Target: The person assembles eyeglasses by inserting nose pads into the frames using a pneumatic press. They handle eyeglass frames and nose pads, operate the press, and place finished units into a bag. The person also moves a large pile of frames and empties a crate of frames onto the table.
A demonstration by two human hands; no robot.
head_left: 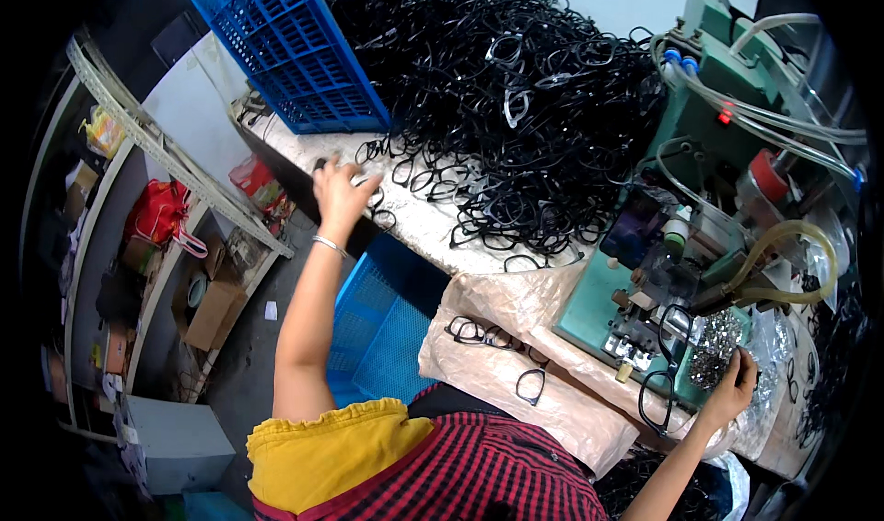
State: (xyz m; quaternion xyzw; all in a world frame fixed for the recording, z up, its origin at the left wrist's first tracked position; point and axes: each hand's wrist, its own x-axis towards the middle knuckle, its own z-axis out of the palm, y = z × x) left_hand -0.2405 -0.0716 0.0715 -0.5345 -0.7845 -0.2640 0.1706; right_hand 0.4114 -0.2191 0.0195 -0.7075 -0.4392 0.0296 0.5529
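My left hand (341, 195) is over the worktable's edge by the blue crate, thumb apart from the bent fingers. A small dark thing shows at its fingertips; whether they touch it I cannot tell. My right hand (732, 390) is beside a heap of small shiny metal parts (714, 348) on the green machine. Its fingers are pinched together, and anything between them is too small to make out. Just left of that heap, a black eyeglass frame (657, 401) sits at the machine's front, apart from my right hand. Loose black eyeglass frames (433, 178) lie right of my left hand.
A big pile of black eyeglass frames (516, 106) covers the back of the table. The blue crate (295, 56) stands tilted beside it. Below the edge is another blue crate (382, 323). Hoses (792, 231) loop over the machine. Shelves with boxes (216, 304) stand at left.
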